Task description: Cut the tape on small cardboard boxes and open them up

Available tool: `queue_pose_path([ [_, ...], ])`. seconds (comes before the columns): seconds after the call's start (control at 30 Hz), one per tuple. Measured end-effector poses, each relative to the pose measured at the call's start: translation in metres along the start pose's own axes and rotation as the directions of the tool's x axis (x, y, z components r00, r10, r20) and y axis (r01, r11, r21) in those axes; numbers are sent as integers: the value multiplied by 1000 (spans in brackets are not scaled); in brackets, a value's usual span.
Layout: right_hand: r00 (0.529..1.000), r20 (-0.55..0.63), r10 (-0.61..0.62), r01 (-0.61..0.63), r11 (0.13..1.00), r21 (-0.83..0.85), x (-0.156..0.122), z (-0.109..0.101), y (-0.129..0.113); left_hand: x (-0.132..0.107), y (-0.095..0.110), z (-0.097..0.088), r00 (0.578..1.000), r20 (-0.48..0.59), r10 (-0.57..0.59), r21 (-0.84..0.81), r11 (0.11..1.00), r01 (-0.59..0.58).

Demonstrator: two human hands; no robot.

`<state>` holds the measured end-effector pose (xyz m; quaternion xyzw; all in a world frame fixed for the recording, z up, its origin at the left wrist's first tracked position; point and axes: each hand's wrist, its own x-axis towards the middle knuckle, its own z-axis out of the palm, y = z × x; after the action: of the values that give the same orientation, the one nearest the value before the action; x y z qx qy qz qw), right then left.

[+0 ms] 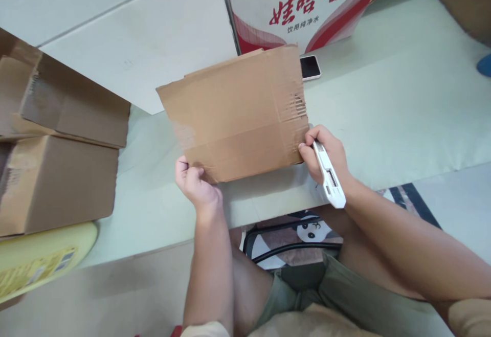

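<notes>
A flat piece of brown cardboard is held up in front of me, tilted, above the pale green table. Its right edge is crumpled and torn, with ridges showing. My left hand pinches the lower left corner between thumb and fingers. At the lower right corner, my right hand grips the edge. A white box cutter also sits in that hand, its handle pointing back toward me. Whether its blade is out cannot be seen.
Behind the cardboard stand a white panel and a white-and-red carton, with a phone lying near the carton. Brown boxes are stacked at left beside a yellow container. The table's front edge runs close to my legs.
</notes>
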<state>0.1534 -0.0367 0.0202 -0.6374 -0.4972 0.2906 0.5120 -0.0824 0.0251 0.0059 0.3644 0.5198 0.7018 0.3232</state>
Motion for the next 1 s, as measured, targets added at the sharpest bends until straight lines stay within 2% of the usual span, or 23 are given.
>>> queue_pose_path([
  [0.1, 1000, 1, -3, 3, 1000, 0, 0, 0, 1, 0, 2, 0, 1000, 3, -22, -24, 999, 22],
  [0.3, 993, -114, -26, 23, 999, -26, 1, -1, 1, -1, 7, -4, 984, 180, 5, -43, 999, 3],
  [0.47, 988, -151, -37, 34, 999, -27, 2, 0, 2, -2, 4, -11, 975, 221, 1, 1, 1000, -1],
  [0.6, 981, -173, -90, 81, 995, -56, -1, -2, 4, -3, -1, -17, 971, 213, 111, 49, 991, -124],
  [0.7, 952, -250, -176, 153, 982, -110, -4, -3, 4, -4, -2, -17, 962, 181, 203, 17, 978, -210],
  [0.83, 907, -357, -223, 187, 973, -134, -3, -4, 7, -3, -1, -16, 959, 240, 150, -23, 989, -149],
  [0.93, 899, -409, -157, 159, 987, -29, 3, -3, 17, -3, -1, -18, 940, 332, 83, 34, 994, -100],
  [1.0, 899, -424, -107, 144, 988, 54, 7, -2, 28, -4, -4, -21, 905, 426, 11, 98, 993, -58],
])
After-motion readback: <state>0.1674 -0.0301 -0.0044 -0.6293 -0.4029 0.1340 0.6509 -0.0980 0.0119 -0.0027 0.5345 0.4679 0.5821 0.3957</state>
